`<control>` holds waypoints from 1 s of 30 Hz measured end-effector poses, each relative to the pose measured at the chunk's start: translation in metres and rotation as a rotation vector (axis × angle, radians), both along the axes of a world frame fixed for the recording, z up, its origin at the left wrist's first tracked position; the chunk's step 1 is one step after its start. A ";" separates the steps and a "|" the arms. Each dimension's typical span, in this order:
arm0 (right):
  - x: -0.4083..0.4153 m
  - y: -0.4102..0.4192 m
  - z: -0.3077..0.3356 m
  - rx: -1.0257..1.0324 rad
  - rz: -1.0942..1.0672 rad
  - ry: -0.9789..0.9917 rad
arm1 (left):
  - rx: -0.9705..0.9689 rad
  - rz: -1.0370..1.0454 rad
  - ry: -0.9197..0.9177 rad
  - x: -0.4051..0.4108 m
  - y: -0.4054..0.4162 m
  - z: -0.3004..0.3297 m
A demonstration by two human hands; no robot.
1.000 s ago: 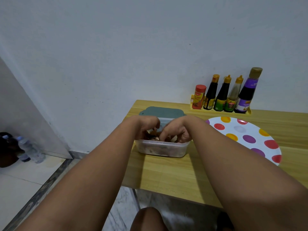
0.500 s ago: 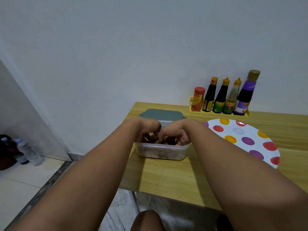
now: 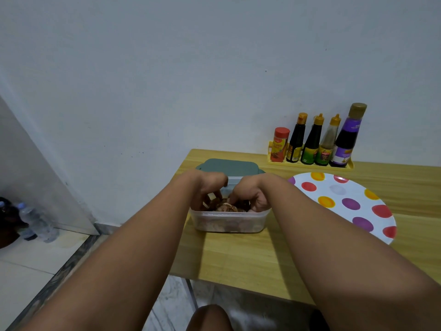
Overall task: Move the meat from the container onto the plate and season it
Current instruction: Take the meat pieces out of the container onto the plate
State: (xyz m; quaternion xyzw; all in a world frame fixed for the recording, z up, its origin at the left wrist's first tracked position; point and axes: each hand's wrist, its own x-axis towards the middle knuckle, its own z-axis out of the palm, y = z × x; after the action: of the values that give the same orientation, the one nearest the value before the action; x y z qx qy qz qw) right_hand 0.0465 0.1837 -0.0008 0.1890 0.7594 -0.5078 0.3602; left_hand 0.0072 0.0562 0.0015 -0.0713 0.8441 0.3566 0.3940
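A clear plastic container (image 3: 229,222) stands on the wooden table (image 3: 250,259) and holds brown pieces of meat (image 3: 225,207). Both my hands reach down into it. My left hand (image 3: 210,187) has its fingers curled onto the meat at the container's left side. On the right side, my right hand (image 3: 253,193) also curls its fingers on the meat. How firmly either hand grips is hidden by the fingers. A white plate with coloured dots (image 3: 346,201) lies to the right of the container with nothing on it.
The container's grey-green lid (image 3: 229,167) lies behind it. A yellow rack (image 3: 310,163) by the wall holds a red spice shaker (image 3: 279,144) and several sauce bottles (image 3: 312,139). Water bottles (image 3: 35,220) stand on the floor at left. My knee (image 3: 210,317) shows below the table edge.
Both hands stay inside the container, their fingers shifting a little on the meat. The view has tilted slightly, so everything sits a little lower in the frame.
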 end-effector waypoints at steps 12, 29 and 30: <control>0.007 -0.003 0.003 -0.122 -0.081 -0.004 | 0.072 0.039 0.047 0.005 -0.004 -0.005; 0.032 -0.007 0.036 -0.176 -0.156 0.147 | 0.123 0.044 0.136 0.022 -0.005 0.033; 0.032 -0.006 0.038 -0.181 -0.157 0.151 | 0.128 0.047 0.141 0.023 -0.005 0.036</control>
State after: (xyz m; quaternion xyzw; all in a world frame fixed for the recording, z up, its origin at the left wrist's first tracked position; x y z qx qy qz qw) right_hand 0.0789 0.1775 0.0371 0.1757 0.7185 -0.6134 0.2769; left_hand 0.0301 0.0513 0.0371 -0.0407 0.8433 0.4231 0.3289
